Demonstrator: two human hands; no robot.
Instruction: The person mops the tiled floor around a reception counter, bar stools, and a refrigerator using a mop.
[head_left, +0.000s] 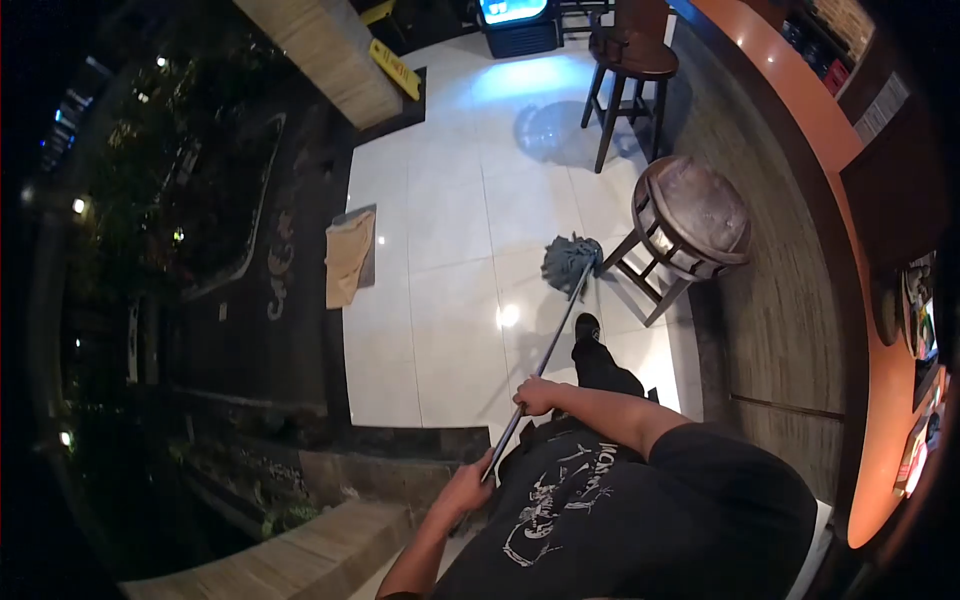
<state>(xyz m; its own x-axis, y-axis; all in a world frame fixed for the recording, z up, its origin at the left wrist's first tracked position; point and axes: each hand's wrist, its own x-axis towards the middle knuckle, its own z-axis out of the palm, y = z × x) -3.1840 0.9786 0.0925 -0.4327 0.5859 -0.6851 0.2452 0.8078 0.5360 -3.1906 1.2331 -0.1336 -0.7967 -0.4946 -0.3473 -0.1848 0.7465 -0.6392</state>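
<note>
A mop with a dark grey string head (570, 262) rests on the white tiled floor (440, 330), beside the legs of a stool with a padded seat (700, 205). Its long thin handle (553, 343) slants back toward my body. My right hand (537, 395) is closed around the handle in front of my dark shirt. Lower down, near the handle's top end, my left hand (468, 489) also wraps it. My black shoe (587, 327) stands just behind the mop head.
A taller wooden stool (634, 60) stands farther back by the orange-edged counter (800, 110). A tan cloth (348, 258) lies at the floor's left edge. Near the pillar (320, 60) is a yellow floor sign (396, 70). A lit-up dark box (520, 30) stands at the back.
</note>
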